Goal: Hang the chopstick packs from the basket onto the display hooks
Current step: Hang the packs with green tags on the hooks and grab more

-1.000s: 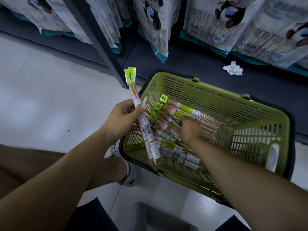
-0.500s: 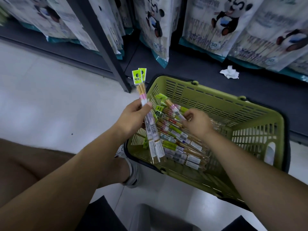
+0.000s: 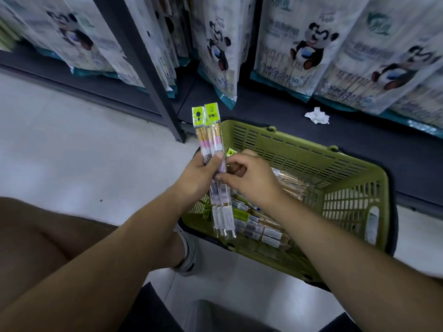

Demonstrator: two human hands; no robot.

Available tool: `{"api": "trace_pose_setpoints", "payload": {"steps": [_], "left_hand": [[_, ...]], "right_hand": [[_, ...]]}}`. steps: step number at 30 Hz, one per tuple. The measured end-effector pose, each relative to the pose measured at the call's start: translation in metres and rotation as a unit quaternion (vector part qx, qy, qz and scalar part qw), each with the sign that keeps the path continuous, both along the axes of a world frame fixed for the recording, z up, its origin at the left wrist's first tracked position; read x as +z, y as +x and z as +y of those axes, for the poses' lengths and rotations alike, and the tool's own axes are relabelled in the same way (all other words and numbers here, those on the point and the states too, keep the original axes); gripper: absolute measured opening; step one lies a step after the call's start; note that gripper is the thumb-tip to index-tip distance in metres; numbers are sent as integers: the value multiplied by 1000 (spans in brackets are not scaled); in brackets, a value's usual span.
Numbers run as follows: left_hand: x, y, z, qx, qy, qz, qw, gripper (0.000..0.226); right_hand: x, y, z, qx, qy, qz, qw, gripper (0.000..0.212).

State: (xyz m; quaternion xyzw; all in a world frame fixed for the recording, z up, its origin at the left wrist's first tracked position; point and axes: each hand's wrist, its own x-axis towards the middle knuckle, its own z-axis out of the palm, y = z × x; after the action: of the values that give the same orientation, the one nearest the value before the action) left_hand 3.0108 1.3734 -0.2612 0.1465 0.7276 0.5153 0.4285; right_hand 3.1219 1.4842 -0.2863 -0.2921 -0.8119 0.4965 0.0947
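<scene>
I see left hand (image 3: 199, 174) clamping held packs (image 3: 212, 149) above basket (image 3: 354, 188) | right hand (image 3: 249, 178) fingers pinching another against them | risk: bundle fans, slips back into basket

dim, cool indoor light | soft shadows | wide-angle bending at edges — upper-left corner motion-blurred
</scene>
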Motion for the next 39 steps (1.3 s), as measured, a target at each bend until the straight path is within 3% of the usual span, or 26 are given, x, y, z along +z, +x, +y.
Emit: {"api": "trace_pose_setpoints", "payload": {"steps": [4,7,11,15,21,33,39], "left_hand": [[-1,-10,-3,14,-13,-4,1000,23],[-3,-16,-7,30,-13,-19,999,30],[-10,-19,-10,9,-3,-12,1000,31],[-14,-21,-10,-1,4,-23,1000,28],[-17,-22,-9,-2,-3,-20,1000,26],[-17,-21,-8,-4,-4,-17,1000,29],[-17,-22,-9,-3,1,-23,1000,29]], "right_hand": [[-25,9,14,-53,-76,-10,996,15],[-62,25,38,-74,-21,-120,990,9],[-99,35,67,-17,61,-276,959,36],[-117,32,78,43,89,-346,933,55],[-127,24,79,37,145,-367,918,63],[-125,32,71,76,213,-368,902,43],[-126,31,68,88,174,-371,908,44]]}}
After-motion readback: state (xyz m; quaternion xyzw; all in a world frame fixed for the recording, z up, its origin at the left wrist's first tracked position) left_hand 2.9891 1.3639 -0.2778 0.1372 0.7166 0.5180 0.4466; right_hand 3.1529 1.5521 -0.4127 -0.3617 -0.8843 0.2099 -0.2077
